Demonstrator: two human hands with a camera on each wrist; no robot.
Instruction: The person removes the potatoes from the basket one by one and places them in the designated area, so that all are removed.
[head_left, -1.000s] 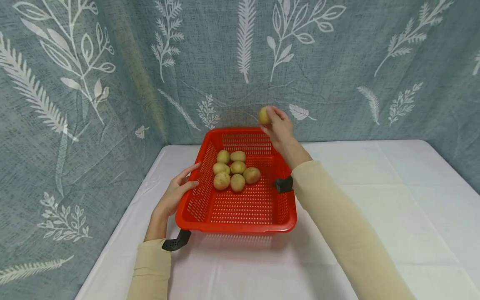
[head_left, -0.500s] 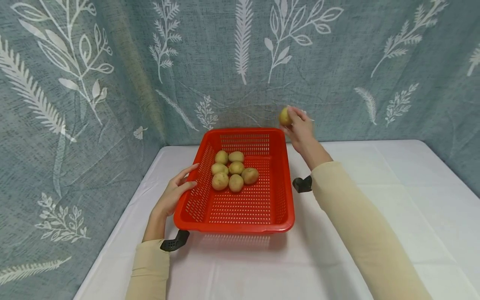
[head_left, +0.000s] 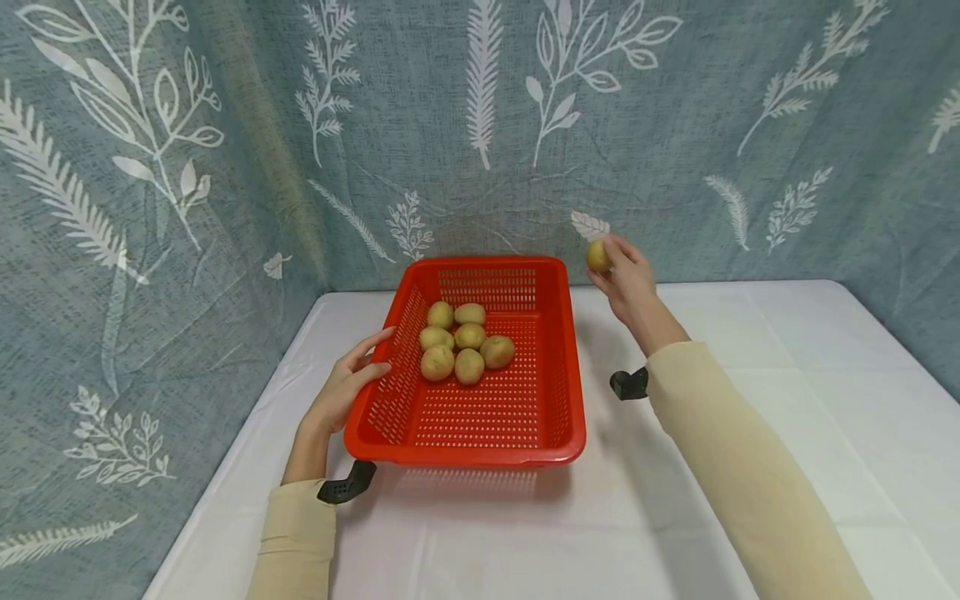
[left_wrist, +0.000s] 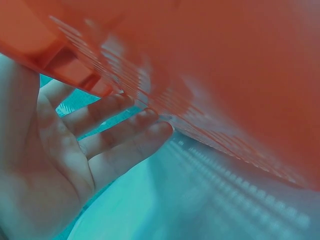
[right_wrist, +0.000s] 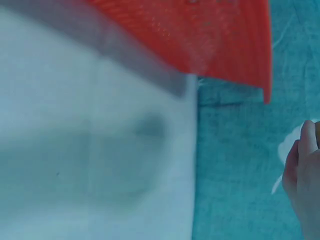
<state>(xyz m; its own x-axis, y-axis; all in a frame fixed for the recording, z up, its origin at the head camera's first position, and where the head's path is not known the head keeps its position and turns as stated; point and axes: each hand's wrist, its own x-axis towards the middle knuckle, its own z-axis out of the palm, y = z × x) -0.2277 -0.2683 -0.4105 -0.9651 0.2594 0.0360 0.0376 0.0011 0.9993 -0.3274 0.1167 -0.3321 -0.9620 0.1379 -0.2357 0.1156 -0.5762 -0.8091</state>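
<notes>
In the head view a red perforated plastic basket (head_left: pixel 480 455) stands on the white-covered table. Inside, several potatoes (head_left: pixel 469 367) lie grouped in its left and back part. My left hand (head_left: pixel 341 387) rests at the basket's left rim with thumb and forefinger on it. The left wrist view shows the other fingers (left_wrist: pixel 127 152) nearly straight, tips against the basket's outer wall. Right of the basket's back corner, my right hand (head_left: pixel 630 279) holds one potato (head_left: pixel 597 257) between thumb and fingers, raised above the table. That potato is mostly cut off at the right wrist view's edge.
A white cloth (head_left: pixel 757 400) covers the table, stretching to the right of the basket. Green-blue fabric (head_left: pixel 420 150) with white leaf prints hangs behind and on the left. Black wrist mounts (head_left: pixel 628 384) sit on both forearms.
My right hand has carried the potato rightward from over the basket's back right corner to outside it, dipping slightly lately. The left hand stays at the rim.
</notes>
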